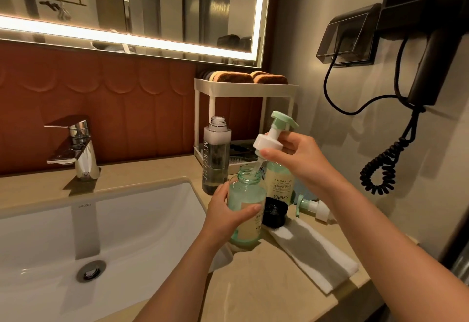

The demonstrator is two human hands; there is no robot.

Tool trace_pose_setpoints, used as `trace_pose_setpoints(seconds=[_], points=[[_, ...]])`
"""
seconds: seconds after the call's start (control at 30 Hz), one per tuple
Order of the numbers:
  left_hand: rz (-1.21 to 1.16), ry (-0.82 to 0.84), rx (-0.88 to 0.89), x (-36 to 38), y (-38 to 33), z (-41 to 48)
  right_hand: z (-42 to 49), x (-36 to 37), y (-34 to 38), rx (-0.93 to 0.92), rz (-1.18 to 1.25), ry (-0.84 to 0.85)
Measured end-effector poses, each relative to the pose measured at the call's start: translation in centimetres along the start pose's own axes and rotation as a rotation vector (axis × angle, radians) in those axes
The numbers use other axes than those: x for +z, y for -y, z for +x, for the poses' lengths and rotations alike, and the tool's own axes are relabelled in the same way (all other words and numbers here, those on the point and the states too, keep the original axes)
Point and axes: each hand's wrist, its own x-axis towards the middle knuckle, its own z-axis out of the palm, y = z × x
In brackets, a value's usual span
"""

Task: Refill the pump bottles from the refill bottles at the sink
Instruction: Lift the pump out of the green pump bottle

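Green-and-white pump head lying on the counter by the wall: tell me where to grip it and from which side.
Pinch the green-and-white pump head across its white collar, from above. It lies on its side on the beige counter, collar broadest and clear on top; the pale green labelled bottle stands close on its left.

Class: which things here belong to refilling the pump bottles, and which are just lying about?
In the job: green pump bottle, held pump head, clear refill bottle, second pump bottle, loose pump head, black cap.
Lying about: hair dryer, sponges, faucet.
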Motion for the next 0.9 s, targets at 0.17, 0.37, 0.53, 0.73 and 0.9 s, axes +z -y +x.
trace_pose_setpoints(seconds=[0.17, 0.37, 0.53, 0.73, 0.9], points=[[0.018, -0.031, 0.005, 0.0, 0.1, 0.2, 0.0, -1.8, 0.7, -0.024, 0.067, -0.074], [0.055, -0.061, 0.004, 0.0, 0.4, 0.5, -0.4, -3.6, 0.5, -0.020, 0.153, -0.152], [0.094, -0.078, -0.004, 0.1, 0.6, 0.5, -0.5, -4.5, -0.7, 0.071, 0.278, -0.193], [0.152, -0.118, 0.051, -0.5, 0.3, 1.0, -0.5, -4.8, -2.9, 0.210, 0.417, -0.299], [0.224, -0.128, 0.052, -0.6, -0.3, 1.8, -1.0, -5.1, -4.2, 0.298, 0.469, -0.368]])
